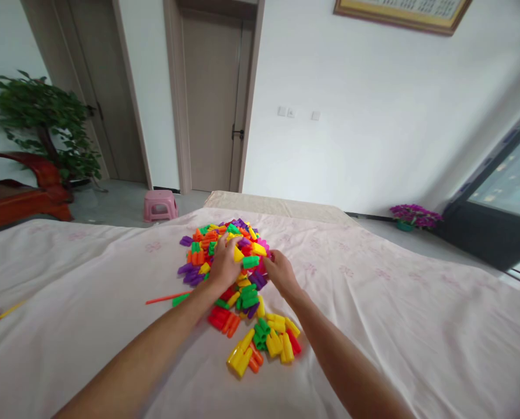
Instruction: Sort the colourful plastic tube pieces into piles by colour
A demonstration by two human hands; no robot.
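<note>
Bare on left hand (226,262) and right hand (281,272), and up both forearms (155,349).
Slim at the wrists (298,297), smoothly rounded in outline, broadening farther up; partly hidden at the fingers, too small to tell at the nails.

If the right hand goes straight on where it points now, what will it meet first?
The right hand would probably first meet the pink scalloped piece beside its fingertips; depth is unclear.

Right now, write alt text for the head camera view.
Two bare hands, left and right, reach into a heap of colorful plastic toy pieces on a pale cloth. Behind are a closed door, a pink stool and a leafy plant.
</note>
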